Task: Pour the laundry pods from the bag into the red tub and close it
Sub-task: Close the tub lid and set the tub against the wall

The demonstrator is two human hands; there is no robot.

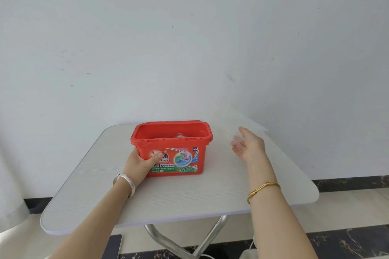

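1. Left hand (140,164) is clamped on the near-left corner of the red tub (171,149), thumb across the printed front, fingers around the side. The tub stands upright on the counter (189,200), open, lid (179,122) hinged back behind the far rim.
2. Right hand (248,145) is spread open and grips nothing, palm turned toward the tub, well apart from it on its right side.
3. Bag (248,128): a faint, clear sheet beyond the right hand's fingers, blurred; whether it touches the fingers cannot be told.
4. One pod (180,135) shows inside the tub, low against the far wall. No others are visible.
5. Risk: closing with only the left hand bracing one corner could skid or tip the tub away from that hand.
6. Risk: the lid may seat unevenly if pressed at one end; latch would not catch.
7. Risk: the loose bag, light and near the counter's far edge, could slide off.
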